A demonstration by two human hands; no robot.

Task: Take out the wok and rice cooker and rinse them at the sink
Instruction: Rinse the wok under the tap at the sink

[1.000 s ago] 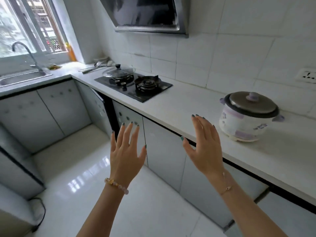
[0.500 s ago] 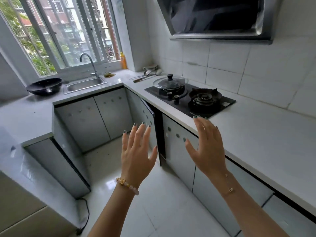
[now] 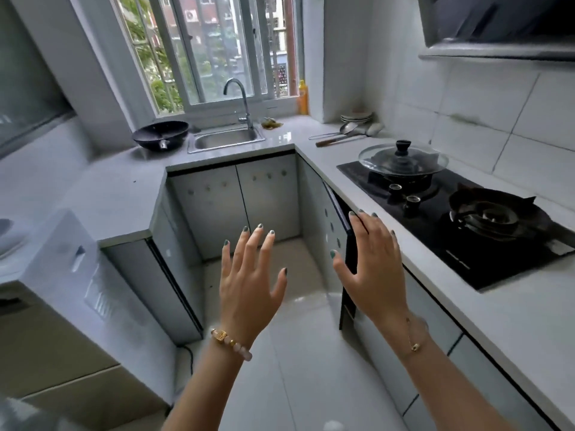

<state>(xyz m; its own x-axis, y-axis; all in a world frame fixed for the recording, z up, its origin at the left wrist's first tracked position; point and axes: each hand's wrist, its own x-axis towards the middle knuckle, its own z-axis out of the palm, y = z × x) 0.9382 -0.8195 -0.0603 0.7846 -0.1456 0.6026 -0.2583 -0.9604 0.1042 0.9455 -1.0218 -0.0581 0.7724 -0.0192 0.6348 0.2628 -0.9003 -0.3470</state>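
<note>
A black wok (image 3: 161,135) sits on the far counter just left of the steel sink (image 3: 226,140), under the curved tap (image 3: 239,101) and the window. The rice cooker is out of view. My left hand (image 3: 250,283) is raised over the floor, empty, fingers spread. My right hand (image 3: 368,269) is raised beside it, also empty with fingers apart, close to the front edge of the right counter (image 3: 413,244). Both hands are well short of the wok and sink.
A black gas hob (image 3: 466,219) on the right counter carries a glass lid (image 3: 403,157) on its far burner. Ladles (image 3: 345,133), stacked plates (image 3: 356,116) and a yellow bottle (image 3: 302,98) stand in the far corner. A cabinet door (image 3: 337,219) below the hob hangs ajar. White floor lies between the cabinets.
The view has swung left: the rice cooker has left the frame, and the wok, sink and window are now centred. Both hands stay raised and empty.
</note>
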